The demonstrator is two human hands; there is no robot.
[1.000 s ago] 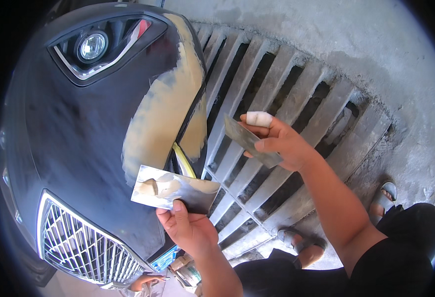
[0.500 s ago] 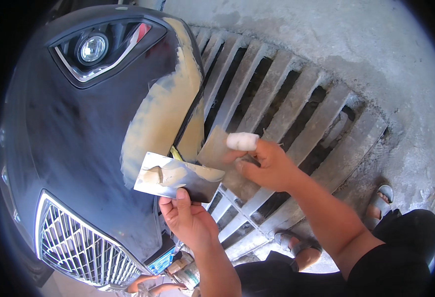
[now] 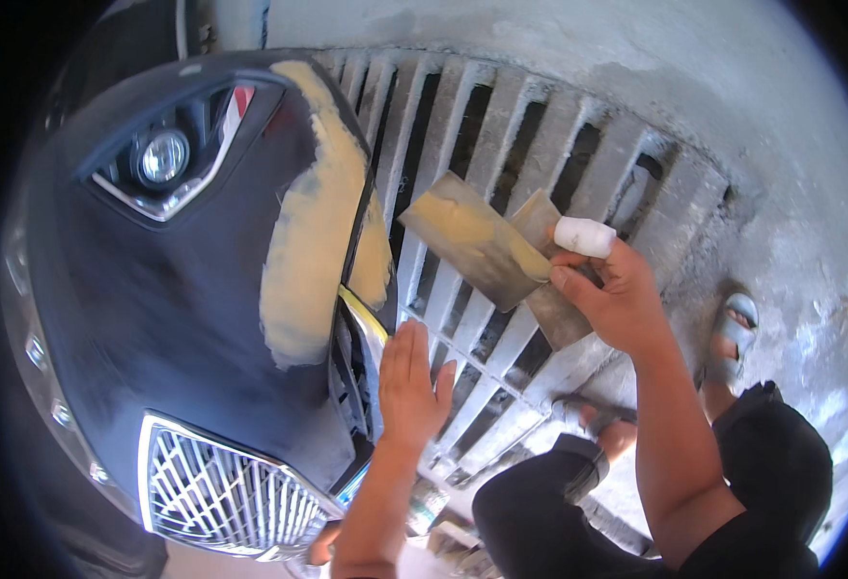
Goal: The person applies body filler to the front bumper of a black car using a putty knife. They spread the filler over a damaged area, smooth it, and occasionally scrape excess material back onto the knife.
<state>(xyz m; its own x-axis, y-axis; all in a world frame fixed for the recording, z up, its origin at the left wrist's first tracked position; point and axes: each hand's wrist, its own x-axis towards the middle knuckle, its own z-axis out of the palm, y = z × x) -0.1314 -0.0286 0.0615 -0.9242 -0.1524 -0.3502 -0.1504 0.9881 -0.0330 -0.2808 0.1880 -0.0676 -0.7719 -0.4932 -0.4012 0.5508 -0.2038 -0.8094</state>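
My left hand (image 3: pixel 409 386) lies flat with its fingers stretched out, at the edge of the dark car bumper (image 3: pixel 182 289). It seems to touch the strip there, though its palm is hidden. My right hand (image 3: pixel 622 294) pinches two flat metal putty spreaders, one crossing the other. The front spreader (image 3: pixel 472 241) carries a smear of beige putty; the other spreader (image 3: pixel 564 309) sits partly behind it. A white wrapping (image 3: pixel 584 236) covers one right finger. Beige putty (image 3: pixel 318 241) coats the bumper's corner in a long curved patch.
A headlight (image 3: pixel 165 157) sits above the bumper, with a chrome grille (image 3: pixel 231 492) at the lower left. Beside the car runs a slatted concrete drain grate (image 3: pixel 496 135) with dark gaps. My sandalled foot (image 3: pixel 728 338) stands on the concrete. Part of another person shows beneath the grille.
The putty-covered spreader has passed from my left hand to my right, which now holds both and has moved right. My emptied left hand has flattened against the bumper's edge. The view has shifted.
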